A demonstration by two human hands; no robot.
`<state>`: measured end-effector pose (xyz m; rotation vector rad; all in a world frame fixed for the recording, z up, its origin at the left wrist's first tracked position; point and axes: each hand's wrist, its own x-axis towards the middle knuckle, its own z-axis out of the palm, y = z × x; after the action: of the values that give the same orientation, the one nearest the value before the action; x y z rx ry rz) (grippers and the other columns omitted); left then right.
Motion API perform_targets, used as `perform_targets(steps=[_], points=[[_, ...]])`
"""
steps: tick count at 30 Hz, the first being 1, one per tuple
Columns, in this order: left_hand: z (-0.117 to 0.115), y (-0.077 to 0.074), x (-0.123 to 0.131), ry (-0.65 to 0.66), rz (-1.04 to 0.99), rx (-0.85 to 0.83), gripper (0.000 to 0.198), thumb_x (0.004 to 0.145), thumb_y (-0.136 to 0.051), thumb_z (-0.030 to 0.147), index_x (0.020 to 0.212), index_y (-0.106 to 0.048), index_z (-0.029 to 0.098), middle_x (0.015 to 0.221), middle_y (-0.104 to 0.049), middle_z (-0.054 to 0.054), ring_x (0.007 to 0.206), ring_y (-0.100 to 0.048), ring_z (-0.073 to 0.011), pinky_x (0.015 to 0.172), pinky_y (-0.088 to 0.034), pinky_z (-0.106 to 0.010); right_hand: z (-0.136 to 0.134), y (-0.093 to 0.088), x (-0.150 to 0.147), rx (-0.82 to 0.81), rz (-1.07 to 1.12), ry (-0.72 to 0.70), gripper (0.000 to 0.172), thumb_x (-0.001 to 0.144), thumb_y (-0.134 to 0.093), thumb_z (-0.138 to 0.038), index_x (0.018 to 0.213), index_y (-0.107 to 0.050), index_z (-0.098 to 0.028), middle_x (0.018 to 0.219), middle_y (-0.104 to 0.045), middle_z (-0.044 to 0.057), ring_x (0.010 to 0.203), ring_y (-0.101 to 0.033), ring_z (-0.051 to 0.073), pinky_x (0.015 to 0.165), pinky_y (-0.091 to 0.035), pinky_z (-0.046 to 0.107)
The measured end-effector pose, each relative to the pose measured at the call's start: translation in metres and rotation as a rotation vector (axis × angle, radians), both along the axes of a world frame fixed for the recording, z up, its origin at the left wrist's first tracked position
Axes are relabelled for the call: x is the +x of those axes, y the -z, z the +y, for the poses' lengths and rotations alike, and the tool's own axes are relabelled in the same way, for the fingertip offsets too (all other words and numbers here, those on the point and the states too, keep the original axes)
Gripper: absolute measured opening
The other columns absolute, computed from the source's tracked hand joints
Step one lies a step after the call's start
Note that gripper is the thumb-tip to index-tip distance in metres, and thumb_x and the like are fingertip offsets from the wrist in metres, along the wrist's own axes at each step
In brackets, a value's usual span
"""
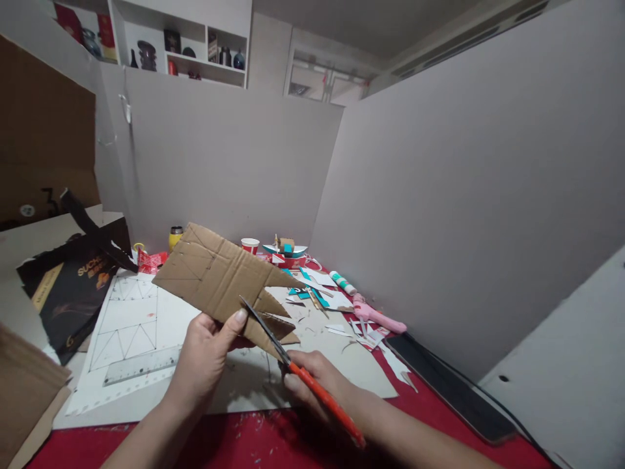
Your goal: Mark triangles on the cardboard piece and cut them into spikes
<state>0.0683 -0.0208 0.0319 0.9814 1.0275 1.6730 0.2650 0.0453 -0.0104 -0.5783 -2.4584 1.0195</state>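
Note:
My left hand (pixel 209 348) pinches the lower edge of a brown cardboard piece (pixel 219 273), thumb on top, and holds it tilted above the table. Pencil lines mark the cardboard's left part, and its right end is cut into several pointed teeth. In my right hand (pixel 322 384) are scissors (pixel 312 387) with red handles. Their dark blades lie across the cardboard near my left thumb, close to the base of the lowest teeth. How far the blades are apart is hard to make out. Under the cardboard lies white paper (pixel 122 326) with drawn triangles and a clear ruler (pixel 141 368).
Paper and cardboard scraps (pixel 361 332) litter the right side, beside a pink glue gun (pixel 375 316). A black flat slab (pixel 449 391) with a cable lies along the right panel. A paper cup (pixel 250 245) and yellow bottle (pixel 175 238) stand behind. Black packaging (pixel 83 286) is at left.

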Motion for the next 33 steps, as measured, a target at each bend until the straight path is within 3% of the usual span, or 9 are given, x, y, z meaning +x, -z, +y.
perform_targets(steps=[6, 11, 15, 21, 28, 33], points=[[-0.003, -0.015, -0.017, -0.097, -0.073, 0.081, 0.037, 0.075, -0.075, 0.035, 0.103, -0.071, 0.012, 0.097, -0.076, -0.010, 0.086, -0.070, -0.0243, 0.072, -0.058, -0.033, -0.001, -0.018, 0.001, 0.025, -0.046, -0.044, 0.027, 0.089, -0.047, -0.043, 0.077, -0.046, -0.019, 0.067, -0.045, -0.003, 0.059, -0.037, 0.011, 0.055, -0.035, 0.023], [-0.006, -0.029, -0.022, -0.099, -0.167, 0.095, 0.026, 0.075, -0.075, 0.032, 0.091, -0.073, 0.012, 0.093, -0.077, -0.009, 0.086, -0.071, -0.0220, 0.072, -0.058, -0.029, 0.006, -0.008, -0.001, 0.107, 0.061, 0.086, 0.028, 0.074, -0.060, -0.033, 0.067, -0.036, -0.022, 0.062, -0.036, -0.006, 0.055, -0.030, 0.010, 0.050, -0.029, 0.022], [-0.006, -0.028, -0.021, -0.045, -0.207, 0.108, 0.022, 0.079, -0.072, 0.031, 0.091, -0.073, 0.013, 0.096, -0.076, -0.008, 0.090, -0.070, -0.0211, 0.078, -0.058, -0.031, 0.015, -0.001, -0.001, 0.242, 0.057, 0.118, 0.029, 0.071, -0.063, -0.031, 0.070, -0.036, -0.022, 0.061, -0.039, -0.007, 0.053, -0.032, 0.009, 0.049, -0.030, 0.021], [-0.006, -0.027, -0.021, -0.025, -0.229, 0.136, 0.017, 0.081, -0.071, 0.030, 0.086, -0.072, 0.013, 0.093, -0.076, -0.006, 0.082, -0.070, -0.0158, 0.077, -0.058, -0.028, 0.024, -0.006, 0.003, 0.365, 0.004, 0.212, 0.024, 0.071, -0.062, -0.032, 0.073, -0.040, -0.022, 0.062, -0.045, -0.006, 0.054, -0.035, 0.011, 0.053, -0.031, 0.023], [-0.003, -0.028, -0.029, -0.113, -0.324, 0.188, 0.024, 0.074, -0.078, 0.022, 0.096, -0.070, 0.017, 0.091, -0.076, -0.003, 0.081, -0.070, -0.0148, 0.070, -0.059, -0.025, 0.033, -0.017, 0.010, 0.467, -0.114, 0.324, 0.023, 0.076, -0.061, -0.039, 0.074, -0.049, -0.020, 0.068, -0.056, 0.001, 0.059, -0.044, 0.015, 0.057, -0.031, 0.025], [-0.001, -0.027, -0.038, -0.129, -0.358, 0.215, 0.021, 0.074, -0.077, 0.019, 0.093, -0.070, 0.018, 0.091, -0.076, -0.003, 0.081, -0.071, -0.0141, 0.073, -0.059, -0.024, 0.036, -0.015, 0.012, 0.458, -0.211, 0.353, 0.017, 0.077, -0.062, -0.033, 0.082, -0.061, -0.017, 0.075, -0.064, 0.006, 0.065, -0.054, 0.019, 0.059, -0.035, 0.027]])
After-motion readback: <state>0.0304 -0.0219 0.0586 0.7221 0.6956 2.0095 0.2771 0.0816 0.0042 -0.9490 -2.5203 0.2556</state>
